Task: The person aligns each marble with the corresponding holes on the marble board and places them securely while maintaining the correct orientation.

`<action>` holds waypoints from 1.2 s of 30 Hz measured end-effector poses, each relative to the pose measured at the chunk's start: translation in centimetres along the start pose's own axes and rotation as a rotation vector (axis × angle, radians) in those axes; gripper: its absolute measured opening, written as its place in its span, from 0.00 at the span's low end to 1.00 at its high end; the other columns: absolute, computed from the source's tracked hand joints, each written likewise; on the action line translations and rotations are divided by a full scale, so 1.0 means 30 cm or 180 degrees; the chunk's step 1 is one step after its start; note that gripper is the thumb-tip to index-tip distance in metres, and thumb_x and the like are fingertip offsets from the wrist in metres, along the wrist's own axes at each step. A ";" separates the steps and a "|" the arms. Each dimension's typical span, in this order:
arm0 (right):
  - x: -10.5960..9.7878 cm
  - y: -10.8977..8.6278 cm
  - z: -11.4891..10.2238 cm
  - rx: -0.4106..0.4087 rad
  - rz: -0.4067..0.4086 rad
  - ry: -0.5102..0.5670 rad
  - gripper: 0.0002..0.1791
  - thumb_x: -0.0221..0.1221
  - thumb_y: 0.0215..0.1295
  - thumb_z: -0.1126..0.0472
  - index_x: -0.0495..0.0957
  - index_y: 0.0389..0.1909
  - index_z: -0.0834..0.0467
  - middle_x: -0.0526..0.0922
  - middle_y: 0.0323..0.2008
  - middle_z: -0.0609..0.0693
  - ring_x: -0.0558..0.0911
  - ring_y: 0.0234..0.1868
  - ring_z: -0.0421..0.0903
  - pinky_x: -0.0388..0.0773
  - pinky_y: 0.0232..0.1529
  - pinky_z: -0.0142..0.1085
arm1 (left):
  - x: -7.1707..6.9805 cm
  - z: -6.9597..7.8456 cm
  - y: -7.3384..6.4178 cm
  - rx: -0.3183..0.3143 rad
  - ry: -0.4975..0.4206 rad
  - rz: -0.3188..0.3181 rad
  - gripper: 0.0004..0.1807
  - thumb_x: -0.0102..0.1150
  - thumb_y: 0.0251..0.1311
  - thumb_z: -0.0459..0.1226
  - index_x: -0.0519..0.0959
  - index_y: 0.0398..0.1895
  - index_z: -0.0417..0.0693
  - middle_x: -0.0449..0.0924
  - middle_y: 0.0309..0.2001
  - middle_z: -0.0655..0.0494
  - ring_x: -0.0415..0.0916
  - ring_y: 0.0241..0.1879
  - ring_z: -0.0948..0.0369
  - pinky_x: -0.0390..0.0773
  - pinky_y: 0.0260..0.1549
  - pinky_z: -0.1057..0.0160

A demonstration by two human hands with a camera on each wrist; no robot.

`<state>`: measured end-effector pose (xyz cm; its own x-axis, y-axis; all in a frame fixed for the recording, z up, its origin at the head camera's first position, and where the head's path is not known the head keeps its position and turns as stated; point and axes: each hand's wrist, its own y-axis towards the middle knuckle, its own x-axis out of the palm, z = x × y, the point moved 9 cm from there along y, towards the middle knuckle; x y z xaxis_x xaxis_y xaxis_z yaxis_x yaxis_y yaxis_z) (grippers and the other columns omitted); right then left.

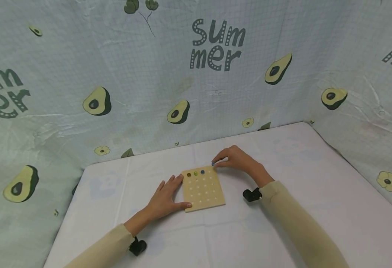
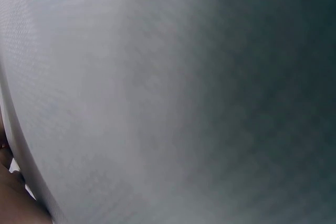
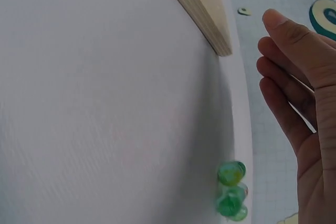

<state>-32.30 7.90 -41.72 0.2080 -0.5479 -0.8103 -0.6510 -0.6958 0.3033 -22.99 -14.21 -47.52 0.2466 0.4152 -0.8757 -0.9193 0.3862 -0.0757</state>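
Observation:
A square light-wood board (image 1: 203, 190) with rows of small hollows lies on the white-covered table. Along its back row sit a dark amber marble (image 1: 189, 175), a yellow-green marble (image 1: 196, 173) and a blue marble (image 1: 202, 172). My left hand (image 1: 164, 199) rests at the board's left side, fingers stretched along the edge and thumb on the front left corner. Over the back right corner, my right hand (image 1: 236, 158) pinches another blue marble (image 1: 213, 163) between thumb and fingertips. In the right wrist view this hand's thumb hides its index finger.
Several green marbles (image 3: 231, 187) lie on the table beside the right hand in the right wrist view; the head view hides them. A printed cloth wall (image 1: 135, 93) rises behind the table (image 1: 149, 175). Blurred pale fabric (image 2: 105, 77) fills most of the left wrist view.

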 end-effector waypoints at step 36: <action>0.088 0.041 0.003 0.0376 -0.0370 -0.0008 0.12 0.71 0.63 0.54 0.90 0.46 0.53 0.90 0.42 0.42 0.86 0.45 0.39 0.82 0.50 0.35 | 0.002 -0.001 0.001 0.0000 -0.0017 -0.0023 0.61 0.68 0.53 0.66 0.51 0.82 0.47 0.52 0.81 0.52 0.44 0.81 0.51 0.39 0.77 0.42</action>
<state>-32.64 5.64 -43.54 0.2851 -0.4656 -0.8378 -0.7040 -0.6949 0.1466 -22.99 -14.19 -47.59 0.2548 0.4167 -0.8726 -0.9175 0.3892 -0.0821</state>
